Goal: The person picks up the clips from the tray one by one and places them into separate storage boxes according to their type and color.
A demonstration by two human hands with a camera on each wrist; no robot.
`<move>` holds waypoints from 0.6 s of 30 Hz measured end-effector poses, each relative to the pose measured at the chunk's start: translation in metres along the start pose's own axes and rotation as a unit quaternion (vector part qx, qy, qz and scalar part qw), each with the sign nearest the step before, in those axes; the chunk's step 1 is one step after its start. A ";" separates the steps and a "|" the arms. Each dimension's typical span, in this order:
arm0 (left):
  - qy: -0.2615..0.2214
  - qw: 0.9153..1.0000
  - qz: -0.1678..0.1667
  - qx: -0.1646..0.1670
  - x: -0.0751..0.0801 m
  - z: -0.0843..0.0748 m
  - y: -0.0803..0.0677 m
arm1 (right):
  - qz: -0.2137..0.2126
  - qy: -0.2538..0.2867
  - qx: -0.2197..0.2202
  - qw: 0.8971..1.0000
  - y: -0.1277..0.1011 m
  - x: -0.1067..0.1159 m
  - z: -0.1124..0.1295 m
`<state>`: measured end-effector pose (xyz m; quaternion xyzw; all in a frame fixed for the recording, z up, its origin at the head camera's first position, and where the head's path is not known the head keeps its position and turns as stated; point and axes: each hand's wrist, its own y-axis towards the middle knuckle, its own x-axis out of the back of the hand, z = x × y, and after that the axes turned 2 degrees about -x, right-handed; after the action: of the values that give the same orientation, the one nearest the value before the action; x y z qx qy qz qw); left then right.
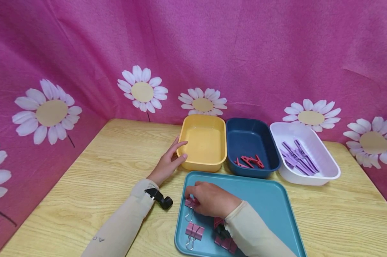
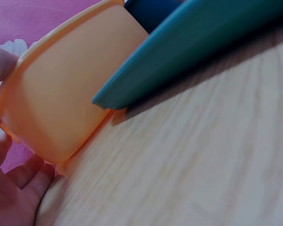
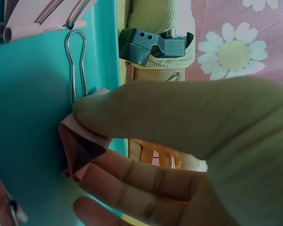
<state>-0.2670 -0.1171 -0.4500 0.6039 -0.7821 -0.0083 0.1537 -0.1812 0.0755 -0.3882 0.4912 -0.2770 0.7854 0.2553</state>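
My right hand (image 1: 209, 198) lies on the teal tray (image 1: 270, 200) and pinches a pink binder clip (image 1: 191, 203) between thumb and fingers; the right wrist view shows the clip (image 3: 82, 148) gripped, its wire handle pointing away. My left hand (image 1: 169, 160) rests against the near left corner of the empty yellow bin (image 1: 204, 142), thumb on the rim, fingers along the outer wall (image 2: 56, 108). Another pink binder clip (image 1: 194, 232) and darker red ones (image 1: 224, 239) lie on the tray near my right wrist.
A dark blue bin (image 1: 251, 144) holds red clips (image 1: 249, 161). A white bin (image 1: 304, 153) holds purple clips (image 1: 297, 157). All stand in a row behind the tray on a wooden table (image 1: 94, 171). Pink flowered cloth surrounds the table.
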 end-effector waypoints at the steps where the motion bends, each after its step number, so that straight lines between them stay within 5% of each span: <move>1: 0.001 1.000 -0.002 0.001 0.000 0.004 0.002 | -0.001 0.000 0.002 1.000 0.000 0.000 0.000; 10: 0.000 1.000 -0.013 0.000 -0.001 0.009 0.002 | -0.018 -0.004 0.027 0.999 0.001 0.000 -0.001; 18: 0.011 1.000 0.009 0.010 0.001 -0.028 -0.010 | -0.027 -0.010 0.045 0.999 -0.002 0.006 0.002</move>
<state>-0.2510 -0.1159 -0.4254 0.5987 -0.7855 0.0081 0.1564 -0.1812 0.0761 -0.3812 0.5176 -0.2306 0.7846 0.2516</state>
